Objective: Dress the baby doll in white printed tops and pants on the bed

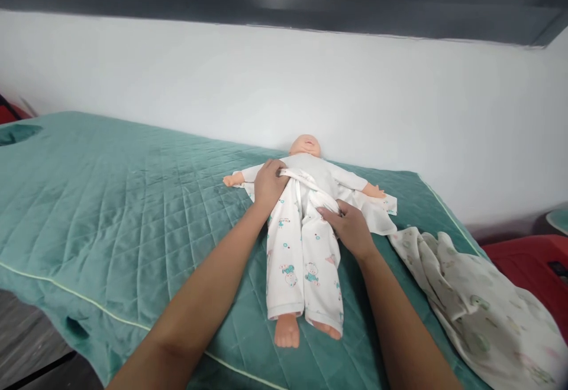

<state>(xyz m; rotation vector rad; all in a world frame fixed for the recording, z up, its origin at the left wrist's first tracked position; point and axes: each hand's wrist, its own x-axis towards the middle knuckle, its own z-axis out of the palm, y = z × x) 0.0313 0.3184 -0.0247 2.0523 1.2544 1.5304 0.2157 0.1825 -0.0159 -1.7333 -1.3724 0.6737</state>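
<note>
A baby doll (pixel 306 145) lies on its back with its head toward the wall and its arms stretched out sideways. It wears a white long-sleeved top (pixel 310 166) and white printed pants (pixel 286 260), both bare feet showing below the cuffs. My left hand (pixel 270 184) grips the waistband at the doll's hip on the left. On the other side my right hand (pixel 350 227) pinches the waistband near the right hip. Between my hands the band is lifted and slanted across the doll's belly. Some printed white cloth (pixel 373 209) is spread under the doll's arm on the right.
A green quilted cover (pixel 133 212) lies beneath the doll. A crumpled printed cloth (pixel 483 313) is at the right, beside a red object (pixel 528 260). The white wall (pixel 222 76) rises behind, with a dark metal frame (pixel 310 5) above.
</note>
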